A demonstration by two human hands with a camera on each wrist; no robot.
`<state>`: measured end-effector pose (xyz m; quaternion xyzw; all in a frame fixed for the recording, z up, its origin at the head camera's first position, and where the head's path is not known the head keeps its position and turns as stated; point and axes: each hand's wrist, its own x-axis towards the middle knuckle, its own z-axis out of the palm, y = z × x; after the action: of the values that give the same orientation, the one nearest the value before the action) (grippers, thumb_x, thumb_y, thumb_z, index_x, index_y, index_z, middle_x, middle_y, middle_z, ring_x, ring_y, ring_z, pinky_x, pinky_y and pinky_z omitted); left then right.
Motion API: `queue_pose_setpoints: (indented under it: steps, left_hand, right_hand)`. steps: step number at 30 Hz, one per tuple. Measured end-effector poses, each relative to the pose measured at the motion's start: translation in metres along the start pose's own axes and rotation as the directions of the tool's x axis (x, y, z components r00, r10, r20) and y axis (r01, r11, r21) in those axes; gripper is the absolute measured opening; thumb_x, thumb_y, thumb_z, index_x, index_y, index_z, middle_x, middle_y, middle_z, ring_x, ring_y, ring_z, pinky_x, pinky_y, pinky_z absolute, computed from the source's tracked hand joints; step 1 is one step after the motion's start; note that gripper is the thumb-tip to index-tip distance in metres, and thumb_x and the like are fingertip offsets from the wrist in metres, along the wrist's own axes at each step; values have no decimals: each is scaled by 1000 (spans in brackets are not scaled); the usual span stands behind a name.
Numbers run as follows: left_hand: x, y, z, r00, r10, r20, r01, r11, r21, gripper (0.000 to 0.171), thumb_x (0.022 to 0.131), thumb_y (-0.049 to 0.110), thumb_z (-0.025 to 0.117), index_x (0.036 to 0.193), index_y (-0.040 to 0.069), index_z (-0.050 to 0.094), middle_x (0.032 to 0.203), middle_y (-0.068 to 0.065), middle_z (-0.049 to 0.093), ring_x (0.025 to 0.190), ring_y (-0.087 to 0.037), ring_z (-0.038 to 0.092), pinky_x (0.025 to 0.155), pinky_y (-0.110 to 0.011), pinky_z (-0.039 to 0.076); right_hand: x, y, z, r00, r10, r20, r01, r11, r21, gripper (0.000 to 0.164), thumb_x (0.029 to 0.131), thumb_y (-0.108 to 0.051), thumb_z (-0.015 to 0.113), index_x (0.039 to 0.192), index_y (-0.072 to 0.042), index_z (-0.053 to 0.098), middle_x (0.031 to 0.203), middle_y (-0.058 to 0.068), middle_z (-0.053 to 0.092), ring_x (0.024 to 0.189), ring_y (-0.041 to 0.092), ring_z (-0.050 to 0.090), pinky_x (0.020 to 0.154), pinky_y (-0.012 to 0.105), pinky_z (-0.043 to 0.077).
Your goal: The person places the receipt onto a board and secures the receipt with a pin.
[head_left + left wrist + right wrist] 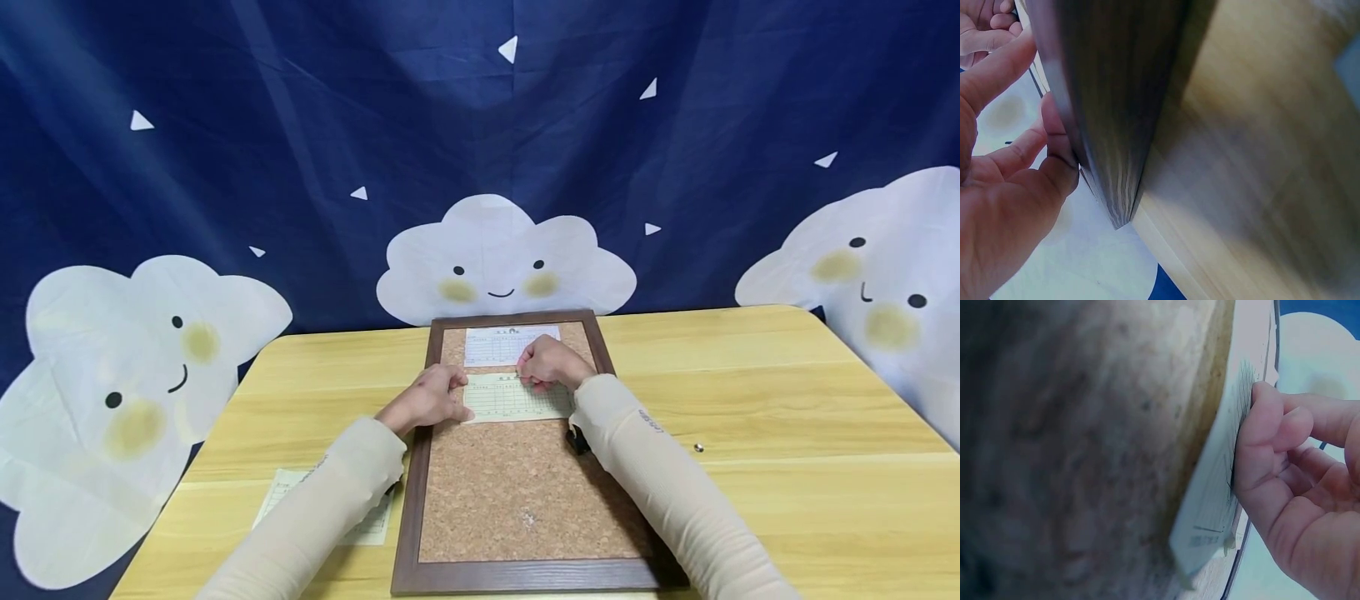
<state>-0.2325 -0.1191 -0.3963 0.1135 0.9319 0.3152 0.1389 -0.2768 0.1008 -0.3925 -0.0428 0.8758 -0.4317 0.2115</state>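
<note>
Since the near end of the board was just speckled cork (pixel 480 487) in a dark wood-grain frame (pixel 525 577), plus a glinty patch (pixel 528 518) too small to make out, most of the action was further up. Some loose paper (pixel 375 529) lay partly under the left sleeve (pixel 303 512) on the pale wood-look surface (pixel 787 500), and a little shiny bit (pixel 699 447) sat off to the right. The yellowish form (pixel 487 402) was on the cork, toward the far end. The left hand (pixel 430 397) had thumb and fingers spread at its left edge, not clenched; the right hand (pixel 552 362) had its fingers bunched over the upper part, couldn't tell if anything was pinched there. Doing this well, imo, meant keeping that edge flat and square to the frame and pressing straight down, because thin paper would probably skew or pucker. Just beyond was a whiter ruled rectangle of paper (pixel 483 348), then a creased navy cloth backdrop (pixel 337 83) with puffy clouds (pixel 487 237).
</note>
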Motion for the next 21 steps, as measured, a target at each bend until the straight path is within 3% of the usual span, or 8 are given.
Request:
queue_pose_setpoints:
  steps: [21]
  left_hand:
    - [0, -1, 1, 1000, -1, 0, 1, 1000, -11, 50, 75, 5, 87, 118, -2, 62, 102, -9, 50, 87, -20, 48, 85, -36, 43]
  right_hand:
    - [1, 1, 0, 1000, 23, 3, -23, 1000, 21, 11, 91, 5, 57, 83, 0, 63, 65, 4, 55, 55, 10, 50, 54, 23, 51]
